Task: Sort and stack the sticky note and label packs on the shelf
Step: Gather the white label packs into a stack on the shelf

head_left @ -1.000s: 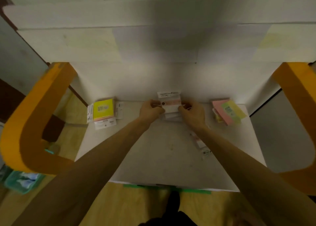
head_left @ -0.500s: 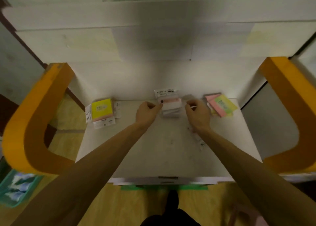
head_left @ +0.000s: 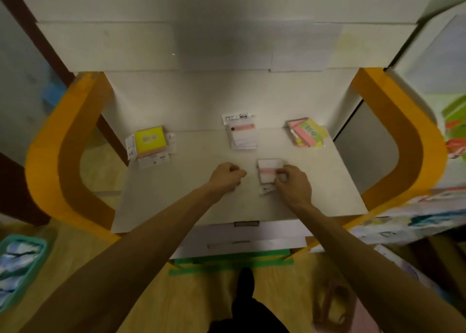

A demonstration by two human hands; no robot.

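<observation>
Three groups of packs lie along the back of the white shelf (head_left: 176,194): yellow stack (head_left: 149,141) left, label stack (head_left: 242,137) centre, pink-green stack (head_left: 306,133) right. Right hand (head_left: 292,185) pinches a label pack (head_left: 268,173) mid-shelf. Left hand (head_left: 227,177), fingers curled, holds nothing. Orange frame (head_left: 50,156) flanks both sides.

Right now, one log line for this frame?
right hand: pinches label pack | left hand: curled, holding nothing | centre stack: at shelf back | yellow stack: back left
</observation>
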